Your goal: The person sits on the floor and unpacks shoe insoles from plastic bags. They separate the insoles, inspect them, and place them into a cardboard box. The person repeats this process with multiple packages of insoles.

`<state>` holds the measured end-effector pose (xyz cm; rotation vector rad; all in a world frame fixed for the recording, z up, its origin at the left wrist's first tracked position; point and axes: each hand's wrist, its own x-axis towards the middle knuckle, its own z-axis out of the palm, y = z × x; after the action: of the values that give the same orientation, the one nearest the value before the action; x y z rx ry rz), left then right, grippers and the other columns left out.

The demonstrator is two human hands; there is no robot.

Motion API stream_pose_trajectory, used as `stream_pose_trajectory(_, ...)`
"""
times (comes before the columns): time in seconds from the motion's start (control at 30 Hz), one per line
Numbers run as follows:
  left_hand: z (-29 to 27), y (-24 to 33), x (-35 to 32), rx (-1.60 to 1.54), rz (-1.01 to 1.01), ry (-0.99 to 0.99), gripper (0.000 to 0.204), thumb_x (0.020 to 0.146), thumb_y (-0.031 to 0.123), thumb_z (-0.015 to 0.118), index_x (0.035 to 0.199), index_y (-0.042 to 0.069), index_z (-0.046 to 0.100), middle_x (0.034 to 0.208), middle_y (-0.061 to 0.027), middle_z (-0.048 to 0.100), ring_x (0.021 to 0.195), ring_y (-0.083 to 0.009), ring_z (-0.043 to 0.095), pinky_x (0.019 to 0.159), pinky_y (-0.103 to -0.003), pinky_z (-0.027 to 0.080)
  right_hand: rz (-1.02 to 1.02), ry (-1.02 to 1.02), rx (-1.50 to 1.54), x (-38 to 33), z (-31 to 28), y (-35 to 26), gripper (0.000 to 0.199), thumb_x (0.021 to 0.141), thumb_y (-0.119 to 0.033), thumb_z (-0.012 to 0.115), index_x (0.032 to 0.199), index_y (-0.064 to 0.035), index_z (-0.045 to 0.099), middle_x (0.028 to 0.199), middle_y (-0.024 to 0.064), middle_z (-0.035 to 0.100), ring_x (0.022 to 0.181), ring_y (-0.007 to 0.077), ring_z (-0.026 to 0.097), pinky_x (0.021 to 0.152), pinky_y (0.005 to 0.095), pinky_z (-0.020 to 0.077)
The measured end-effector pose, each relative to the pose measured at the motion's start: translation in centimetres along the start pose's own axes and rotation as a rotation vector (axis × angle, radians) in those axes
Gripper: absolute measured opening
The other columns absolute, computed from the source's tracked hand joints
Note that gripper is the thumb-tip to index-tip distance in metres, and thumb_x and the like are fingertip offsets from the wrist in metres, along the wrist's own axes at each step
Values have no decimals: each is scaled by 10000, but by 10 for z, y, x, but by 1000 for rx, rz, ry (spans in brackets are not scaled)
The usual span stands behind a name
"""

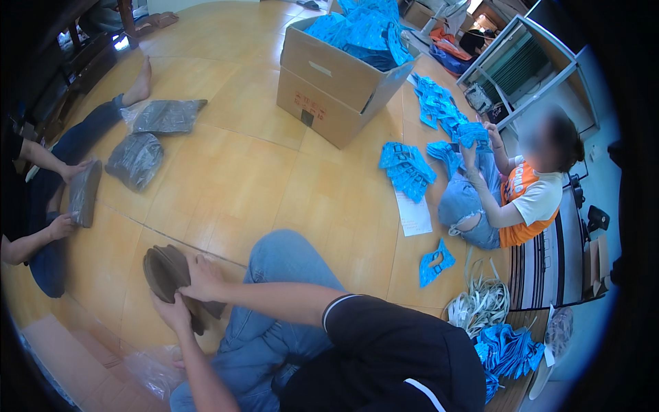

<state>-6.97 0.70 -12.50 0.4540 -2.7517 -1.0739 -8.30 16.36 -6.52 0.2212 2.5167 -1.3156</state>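
Observation:
Low in front of my crossed legs, both my hands are on a pair of grey-brown slippers (165, 269). The rounded ends point up and away from me, side by side. My left hand (173, 314) grips them from the near side, thumb on top. My right hand (204, 278) is wrapped round their right side, so part of the slippers is hidden. Another grey-brown piece (214, 309) shows below my right hand. A crumpled clear plastic bag (154, 371) lies next to my left forearm.
At left a person holds a grey slipper (85, 194); bagged grey items (135, 161) lie nearby. A cardboard box (329, 82) overflows with blue pieces. At right a seated person handles blue pieces (473, 135). Pale straps (480, 299) and a blue stack (508, 350) lie right of me.

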Motion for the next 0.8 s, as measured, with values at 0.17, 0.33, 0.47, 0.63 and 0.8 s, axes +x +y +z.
stream_pose_trajectory(0.17,0,-1,-9,-231,-131,-58,777,955,434,530,1466,-66,225,1412,-331,358,1298,-421,394,1077,-444,323,31,-242,92,-7,4,-3,930,871,-617,509,1531,-98,110,1370,365,350,1218,506,445,1016,502,400)
stream_pose_trajectory(0.33,1,-8,-10,-426,0,-115,848,956,450,514,1502,-44,93,1543,-294,130,1435,-403,160,1170,-439,179,-147,-268,84,11,7,6,880,917,-598,437,1510,-22,134,1282,384,445,1155,494,514,998,482,420)
stream_pose_trajectory(0.47,11,-3,-16,107,70,-61,1183,676,484,782,1506,-25,110,1559,-262,133,1453,-399,106,1188,-458,97,-187,-168,27,24,8,9,882,924,-601,399,1488,33,157,1103,362,594,1030,485,594,910,493,472)
stream_pose_trajectory(0.63,4,3,-13,102,-29,43,1271,595,458,845,1502,-14,90,1430,-335,295,1326,-459,318,1111,-469,286,-209,-243,-139,35,10,7,827,937,-576,392,1489,8,198,1023,342,627,963,467,624,864,495,485)
stream_pose_trajectory(0.8,-3,2,6,0,94,144,1237,627,444,834,1512,27,77,1379,-332,341,1277,-461,370,1077,-487,325,-327,-238,-57,45,21,1,745,946,-539,407,1439,15,349,1079,285,640,1010,434,620,893,461,481)
